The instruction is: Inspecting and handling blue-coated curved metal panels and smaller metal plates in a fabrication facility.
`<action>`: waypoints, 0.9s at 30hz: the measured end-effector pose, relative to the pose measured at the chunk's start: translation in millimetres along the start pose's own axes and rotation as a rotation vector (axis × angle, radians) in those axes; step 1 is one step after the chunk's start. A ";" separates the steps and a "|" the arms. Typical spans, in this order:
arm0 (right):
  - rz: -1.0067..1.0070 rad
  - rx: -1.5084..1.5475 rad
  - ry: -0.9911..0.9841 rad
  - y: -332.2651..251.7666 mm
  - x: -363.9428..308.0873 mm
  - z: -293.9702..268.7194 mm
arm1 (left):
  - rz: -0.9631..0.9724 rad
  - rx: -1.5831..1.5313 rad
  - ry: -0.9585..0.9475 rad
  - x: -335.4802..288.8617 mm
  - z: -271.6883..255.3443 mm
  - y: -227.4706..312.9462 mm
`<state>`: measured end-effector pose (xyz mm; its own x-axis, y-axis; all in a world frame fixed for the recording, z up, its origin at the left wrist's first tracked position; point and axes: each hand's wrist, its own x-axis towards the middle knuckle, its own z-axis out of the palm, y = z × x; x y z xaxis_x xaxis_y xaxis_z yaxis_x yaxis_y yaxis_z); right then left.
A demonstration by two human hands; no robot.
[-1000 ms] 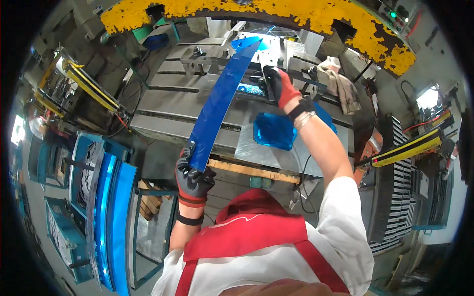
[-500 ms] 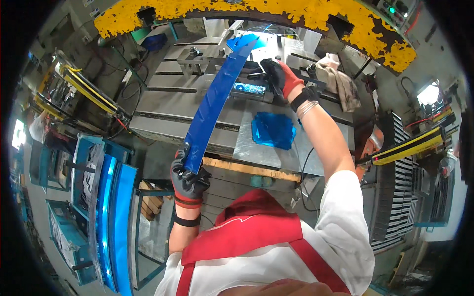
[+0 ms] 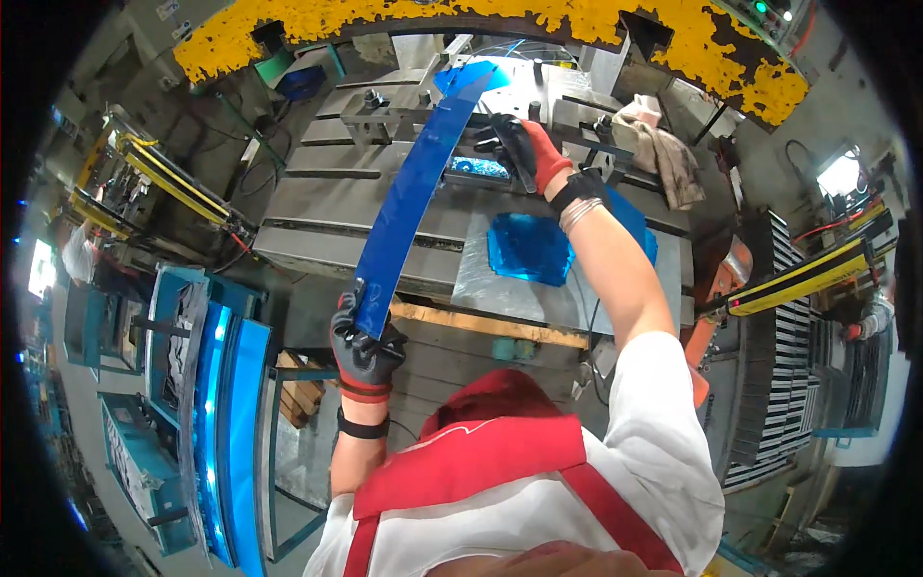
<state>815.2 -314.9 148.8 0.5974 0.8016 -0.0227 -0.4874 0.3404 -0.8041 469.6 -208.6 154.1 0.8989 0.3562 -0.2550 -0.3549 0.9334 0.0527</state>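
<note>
My left hand [image 3: 367, 348], in a black and red glove, grips the near end of a long blue metal strip [image 3: 411, 207]. The strip slants up and away to the right, its far end by the die on the press bed. My gloved right hand [image 3: 519, 149] is closed over the die [image 3: 481, 168], right of the strip; a thin dark thing shows at its fingers, too unclear to name. Flat blue cut pieces [image 3: 529, 252] lie stacked on a metal plate [image 3: 471, 284] near me. Another blue piece [image 3: 630, 219] shows partly behind my right forearm.
The chipped yellow press beam [image 3: 461, 14] crosses the far side. A rag [image 3: 659, 154] lies at the bed's right. Yellow and black guard posts [image 3: 178, 183] stand at either side. More blue strips [image 3: 240, 433] rest on a rack at left. Stacked metal parts [image 3: 774, 356] stand at right.
My right hand and forearm have shifted slightly left. A blue piece now shows beside the right forearm. My left hand still holds the strip, nearly unmoved.
</note>
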 end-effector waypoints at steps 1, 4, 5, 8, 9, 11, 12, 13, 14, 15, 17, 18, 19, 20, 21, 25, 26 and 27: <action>-0.088 0.055 -0.129 1.4 -5.7 1.5 | 0.001 0.002 0.004 0.1 -1.2 0.8; -0.049 0.225 -0.153 -9.7 -18.7 3.4 | -0.033 -0.029 -0.130 -0.8 -4.6 4.0; -0.472 -0.231 -0.195 -0.8 -6.7 -11.0 | -0.005 0.038 -0.140 1.9 -4.0 2.2; -0.152 -0.045 -0.125 -13.3 1.2 -29.6 | 0.014 0.104 -0.152 5.2 -11.4 7.5; -0.166 -0.016 -0.096 -14.9 4.2 -26.2 | -0.001 0.099 -0.157 4.8 -13.5 10.1; -0.084 0.057 -0.107 -25.5 2.9 -13.5 | 0.002 0.103 -0.147 3.8 -13.7 11.0; -0.004 0.126 -0.119 -28.6 4.0 -9.1 | 0.004 0.105 -0.141 3.0 -12.6 10.9; -0.054 -0.219 -0.104 -31.0 15.1 -6.9 | -0.002 0.105 -0.142 3.2 -9.3 8.0; -0.056 -0.220 -0.099 -31.4 15.4 -9.7 | 0.204 0.703 -0.091 3.0 -4.8 4.2; -0.033 -0.249 -0.049 -33.0 15.0 -13.2 | 0.412 1.299 -0.033 3.6 -2.6 1.8; -0.066 -0.357 -0.024 -25.9 17.5 -11.4 | 0.296 0.807 -0.028 4.5 -9.4 4.2; -0.065 -0.357 -0.024 -17.9 16.6 -10.2 | 0.173 0.316 -0.024 4.2 -12.0 4.7; -0.064 -0.343 -0.011 -9.0 14.7 -6.7 | 0.176 0.313 -0.024 3.8 -12.4 4.3; -0.063 -0.329 0.002 -4.6 6.9 2.1 | 0.215 0.376 0.039 3.8 -12.6 3.8; -0.102 -0.385 0.032 -5.1 -4.2 7.9 | 0.253 0.438 0.105 3.7 -12.9 3.5; -0.024 -0.061 0.020 -3.4 -8.3 -1.4 | 0.121 0.281 -0.060 7.7 -24.0 8.4; -0.027 -0.060 0.024 -0.6 -7.3 -4.1 | 0.152 0.339 -0.049 6.7 -19.7 5.5; -0.075 -0.112 0.073 3.2 -5.7 -6.1 | 0.183 0.397 -0.037 5.2 -13.5 1.8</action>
<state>814.1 -321.3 142.7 0.6761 0.7368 -0.0001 -0.3678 0.3374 -0.8665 470.2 -205.6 139.8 0.8417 0.5118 -0.1723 -0.3894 0.7963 0.4629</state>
